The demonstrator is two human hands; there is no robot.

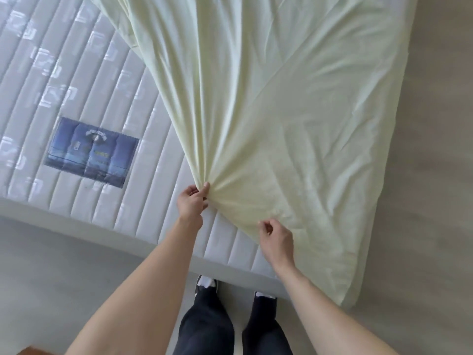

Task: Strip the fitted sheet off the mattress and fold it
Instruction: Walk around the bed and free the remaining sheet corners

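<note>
Two hands work at the near edge of the mattress (84,206) in the head view, the only one. The left hand (191,201) pinches a gathered bunch of the pale yellow fitted sheet (281,111), and creases fan out from that pinch. The right hand (275,239) lies on the cloth just beside it with fingers curled; whether it has cloth pinched I cannot tell. Most of the left side of the mattress is already bare, its blue label (92,152) uncovered, while the sheet lies across the right side and appears still hooked over the near right corner. Stripping looks partly done, I judge. Freeing that corner seems the next need, then gathering the edges for folding.
</note>
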